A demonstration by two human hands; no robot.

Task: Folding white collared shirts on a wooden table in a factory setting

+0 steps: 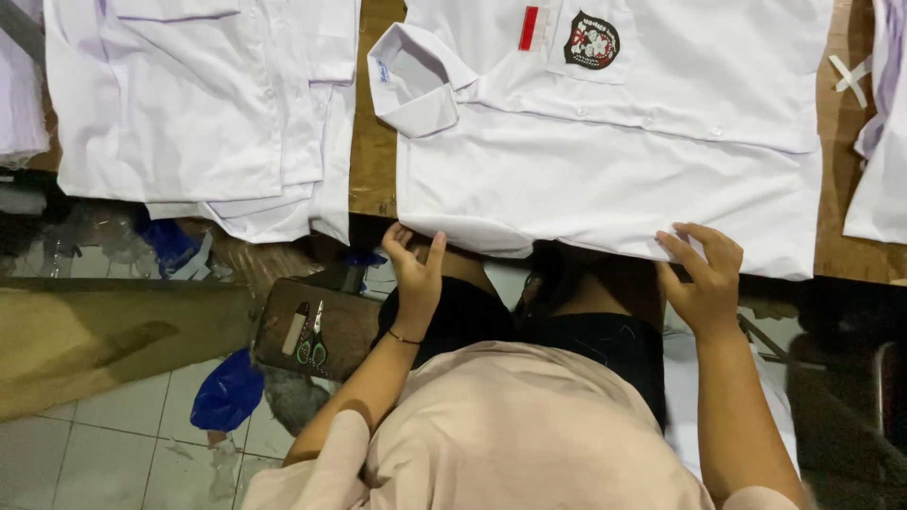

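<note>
We note both hands — left hand (414, 274), right hand (701, 279) — pinching the white shirt (605, 179) hem, its round dark badge (591, 40) beside a red-white strip (533, 27) — top cut off.

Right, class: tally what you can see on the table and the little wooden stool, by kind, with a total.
White shirts laid out or stacked, at least partly in view: 4, counting the badged shirt and the folded stack
Scissors: 1
Small pale tool beside them: 1
Total: 6
</note>
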